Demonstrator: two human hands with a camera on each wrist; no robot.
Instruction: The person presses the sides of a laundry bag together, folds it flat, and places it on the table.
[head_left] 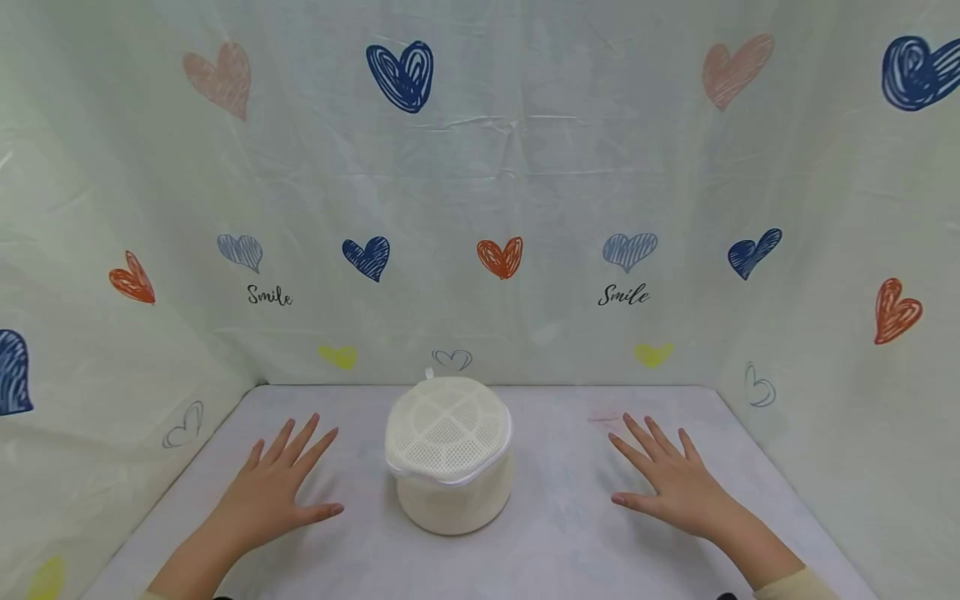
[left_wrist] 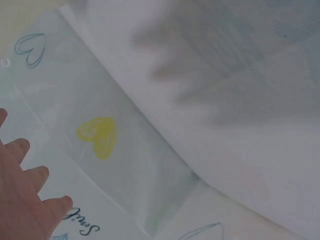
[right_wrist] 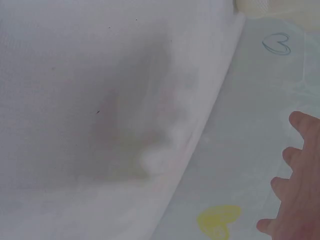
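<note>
Left hand (head_left: pixel 273 492), right hand (head_left: pixel 672 487), fingers spread, well apart over a table (head_left: pixel 558 546), pale mesh-topped container (head_left: pixel 450 446) between them, heart-patterned sheet (head_left: pixel 555 308) behind

Mesh top (head_left: pixel 448 429): fine net, matt. Rim (head_left: pixel 456 482): slight gloss. Container (head_left: pixel 453 508): matt, smooth-looking side. Curtain (head_left: pixel 555 200): plastic-looking, creased, faint sheen. Tabletop (head_left: pixel 555 533): matt, cloth-like.
</note>
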